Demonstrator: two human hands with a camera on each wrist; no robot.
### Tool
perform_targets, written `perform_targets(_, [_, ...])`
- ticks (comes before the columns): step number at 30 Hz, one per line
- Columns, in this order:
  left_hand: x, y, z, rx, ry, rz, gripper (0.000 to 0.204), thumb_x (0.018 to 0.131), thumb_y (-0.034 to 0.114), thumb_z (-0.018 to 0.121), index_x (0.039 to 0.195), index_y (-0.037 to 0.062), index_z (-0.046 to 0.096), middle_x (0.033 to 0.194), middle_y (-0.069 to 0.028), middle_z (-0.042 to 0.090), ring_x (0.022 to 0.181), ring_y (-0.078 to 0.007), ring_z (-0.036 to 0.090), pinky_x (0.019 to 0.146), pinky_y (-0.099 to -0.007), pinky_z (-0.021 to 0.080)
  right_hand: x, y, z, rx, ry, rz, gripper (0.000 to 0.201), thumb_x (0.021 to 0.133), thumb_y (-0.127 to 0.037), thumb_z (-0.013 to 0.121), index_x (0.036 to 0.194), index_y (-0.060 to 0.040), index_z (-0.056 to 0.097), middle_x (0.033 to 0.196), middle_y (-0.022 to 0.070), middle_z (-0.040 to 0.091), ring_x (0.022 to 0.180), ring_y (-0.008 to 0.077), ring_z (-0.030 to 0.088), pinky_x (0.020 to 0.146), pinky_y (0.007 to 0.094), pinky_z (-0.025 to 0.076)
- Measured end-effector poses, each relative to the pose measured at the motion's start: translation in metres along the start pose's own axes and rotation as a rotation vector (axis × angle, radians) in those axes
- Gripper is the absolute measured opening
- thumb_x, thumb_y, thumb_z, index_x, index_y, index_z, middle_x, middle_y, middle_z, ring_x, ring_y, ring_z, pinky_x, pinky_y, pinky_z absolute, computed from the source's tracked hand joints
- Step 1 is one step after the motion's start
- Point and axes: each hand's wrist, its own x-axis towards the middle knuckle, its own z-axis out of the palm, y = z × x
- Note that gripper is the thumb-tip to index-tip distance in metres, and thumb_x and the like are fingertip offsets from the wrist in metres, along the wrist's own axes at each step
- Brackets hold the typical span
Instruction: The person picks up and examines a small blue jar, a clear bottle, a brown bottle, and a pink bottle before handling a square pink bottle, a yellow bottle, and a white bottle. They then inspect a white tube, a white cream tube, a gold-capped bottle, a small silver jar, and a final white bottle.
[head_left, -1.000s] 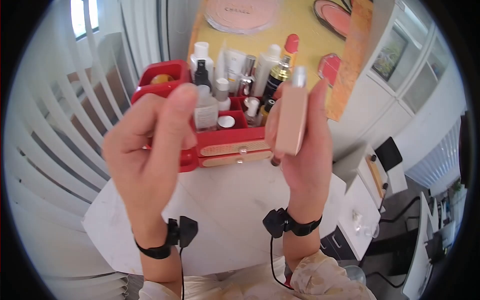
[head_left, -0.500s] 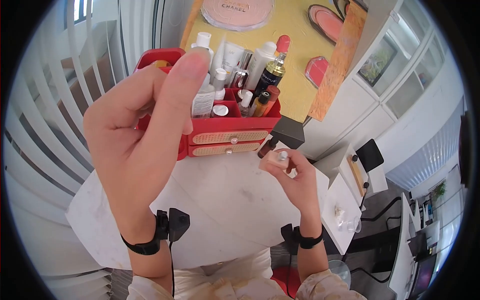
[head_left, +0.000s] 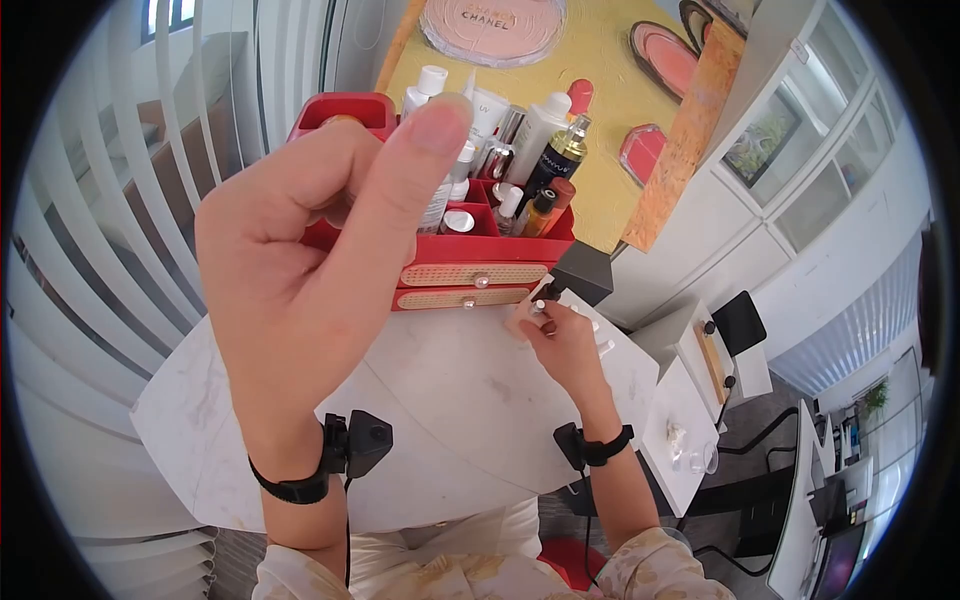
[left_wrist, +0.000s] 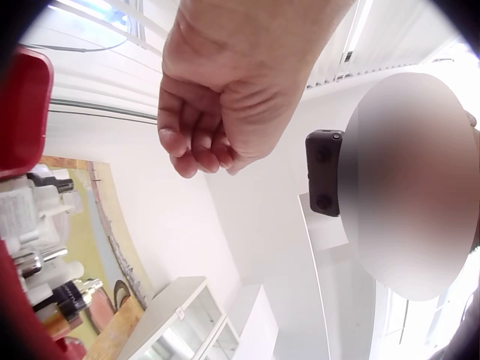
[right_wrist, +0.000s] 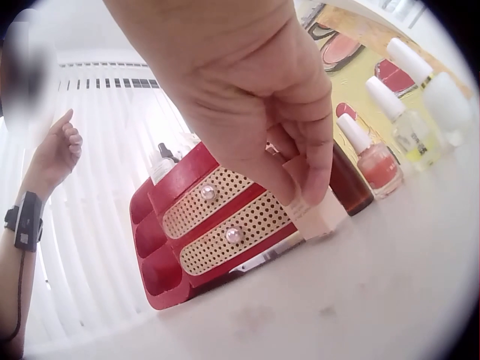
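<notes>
My right hand pinches a small beige foundation bottle between thumb and fingers, low at the tabletop beside the red makeup organizer. A silver-topped end of that bottle shows in the head view. Just behind it stands a dark brown bottle, then a coral nail polish bottle and a clear one with a white cap. Raised close to the head camera, my left hand has loosely curled fingers and an upright thumb; nothing shows in it in the left wrist view.
Bottles and tubes fill the organizer's top, among them a black bottle with a gold neck. A dark box stands at its right side. The organizer rests on a white marbled table; a yellow painted board rises behind.
My right hand has lowered the foundation bottle from in front of the organizer to the table at its right. The left hand has come nearer the camera, then shifted slightly right in view.
</notes>
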Motion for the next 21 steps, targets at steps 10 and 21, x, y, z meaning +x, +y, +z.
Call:
perform_targets(10, [0.000, 0.002, 0.002, 0.023, 0.009, -0.047, 0.041, 0.103, 0.024, 0.067, 0.069, 0.0017, 0.062, 0.059, -0.0009, 0.056, 0.054, -0.0070, 0.051, 0.052, -0.0226, 0.039, -0.002, -0.007, -0.002, -0.037, 0.060, -0.035, 0.029, 0.086, -0.011, 0.077, 0.108, 0.0050, 0.068, 0.087, 0.0161, 0.073, 0.066, 0.0246, 0.070, 0.064, 0.0342, 0.055])
perform_targets(21, [0.000, 0.003, 0.002, 0.047, 0.002, -0.072, 0.042, 0.103, 0.025, 0.066, 0.068, 0.0030, 0.062, 0.058, 0.0001, 0.057, 0.054, -0.0056, 0.051, 0.053, -0.0219, 0.039, 0.025, -0.074, -0.039, -0.044, 0.347, -0.414, 0.038, 0.088, -0.012, 0.077, 0.125, -0.0055, 0.068, 0.137, 0.0160, 0.057, 0.110, 0.0301, 0.058, 0.093, 0.0387, 0.051])
